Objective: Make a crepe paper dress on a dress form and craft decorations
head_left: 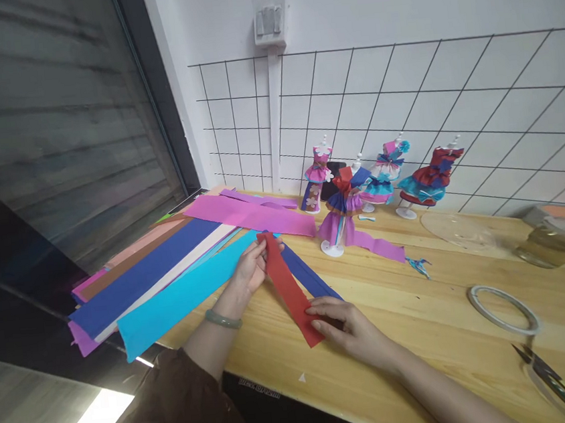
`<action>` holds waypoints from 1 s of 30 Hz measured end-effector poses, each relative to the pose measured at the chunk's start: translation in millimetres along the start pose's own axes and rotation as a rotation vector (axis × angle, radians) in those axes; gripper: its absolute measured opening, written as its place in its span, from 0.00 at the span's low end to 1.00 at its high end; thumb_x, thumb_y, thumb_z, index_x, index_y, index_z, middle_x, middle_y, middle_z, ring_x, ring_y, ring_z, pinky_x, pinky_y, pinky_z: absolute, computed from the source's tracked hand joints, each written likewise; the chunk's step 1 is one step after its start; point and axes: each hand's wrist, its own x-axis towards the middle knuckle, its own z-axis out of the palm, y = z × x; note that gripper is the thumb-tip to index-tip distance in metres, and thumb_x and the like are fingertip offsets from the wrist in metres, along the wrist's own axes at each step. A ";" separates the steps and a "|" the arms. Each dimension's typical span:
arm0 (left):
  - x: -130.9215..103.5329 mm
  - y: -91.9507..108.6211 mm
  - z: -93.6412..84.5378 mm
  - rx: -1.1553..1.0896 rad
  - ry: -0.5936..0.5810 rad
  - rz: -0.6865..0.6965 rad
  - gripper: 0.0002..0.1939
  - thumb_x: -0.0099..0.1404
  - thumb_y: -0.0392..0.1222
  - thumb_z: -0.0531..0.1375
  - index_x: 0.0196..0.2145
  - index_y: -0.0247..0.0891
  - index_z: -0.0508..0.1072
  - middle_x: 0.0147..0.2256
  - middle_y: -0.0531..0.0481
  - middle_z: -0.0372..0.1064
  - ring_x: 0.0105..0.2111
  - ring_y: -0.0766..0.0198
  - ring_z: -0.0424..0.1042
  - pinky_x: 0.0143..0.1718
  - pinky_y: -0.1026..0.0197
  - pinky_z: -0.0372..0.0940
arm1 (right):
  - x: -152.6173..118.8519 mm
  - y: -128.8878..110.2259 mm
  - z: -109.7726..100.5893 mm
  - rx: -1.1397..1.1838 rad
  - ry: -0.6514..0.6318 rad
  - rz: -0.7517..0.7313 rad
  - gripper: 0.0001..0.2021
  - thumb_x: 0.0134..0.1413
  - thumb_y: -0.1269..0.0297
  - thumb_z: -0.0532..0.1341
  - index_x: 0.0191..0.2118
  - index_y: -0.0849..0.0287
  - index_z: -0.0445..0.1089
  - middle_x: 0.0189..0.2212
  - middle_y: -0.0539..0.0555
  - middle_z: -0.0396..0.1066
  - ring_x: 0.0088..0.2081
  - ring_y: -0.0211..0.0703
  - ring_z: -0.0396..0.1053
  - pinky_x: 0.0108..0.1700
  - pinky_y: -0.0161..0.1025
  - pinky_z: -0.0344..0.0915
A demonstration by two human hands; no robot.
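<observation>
The left fingers [253, 251] pinch the far end of the red strip [290, 295], thumb on top; the right fingers [325, 304] touch its near end at the right edge, forefinger and thumb a little apart, and whether they grip it or only press on it I cannot tell. The strip slants over the worktop [406, 326] between the two hands, fairly straight and smooth.

To handle it well, light, even tension between the ends seems best: the material looks thin, and a hard pull could wrinkle or tear it. The right fingers would do better spread across the near end than gathered at one edge, so that it does not twist.

A blue strip [312, 272] runs just beside the red one and partly behind it, so care is needed not to catch both. To the left, the turquoise strip [183, 299] reaches in under the left hand [249, 269], and a magenta strip [250, 215] lies beyond. Farther out, small dressed mannequins [344, 199] stand near the wall. A pale ring-shaped roll [485, 317] and scissors [547, 375] lie well apart, on the right.
</observation>
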 end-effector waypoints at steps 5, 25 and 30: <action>2.5 -0.3 -5.0 0.007 0.004 0.037 0.09 0.58 0.32 0.57 0.39 0.32 0.69 0.38 0.43 0.73 0.37 0.61 0.73 0.38 0.62 0.67 | -1.7 -1.8 -4.2 0.013 0.049 0.012 0.11 0.55 0.67 0.55 0.41 0.60 0.72 0.38 0.59 0.69 0.40 0.43 0.68 0.43 0.40 0.65; 3.2 -4.3 -7.2 0.073 -0.047 0.039 0.13 0.56 0.32 0.58 0.42 0.32 0.68 0.41 0.40 0.71 0.41 0.56 0.72 0.43 0.56 0.66 | 0.3 15.0 -1.7 -0.091 0.104 -0.292 0.12 0.53 0.69 0.58 0.44 0.54 0.72 0.32 0.56 0.75 0.38 0.44 0.69 0.40 0.43 0.67; 2.0 -3.3 -6.2 0.085 -0.050 0.028 0.14 0.57 0.32 0.57 0.42 0.32 0.67 0.41 0.40 0.71 0.42 0.56 0.71 0.44 0.55 0.65 | -0.6 14.1 -5.3 -0.122 0.091 -0.337 0.12 0.53 0.67 0.59 0.43 0.54 0.72 0.32 0.55 0.75 0.37 0.44 0.69 0.40 0.42 0.67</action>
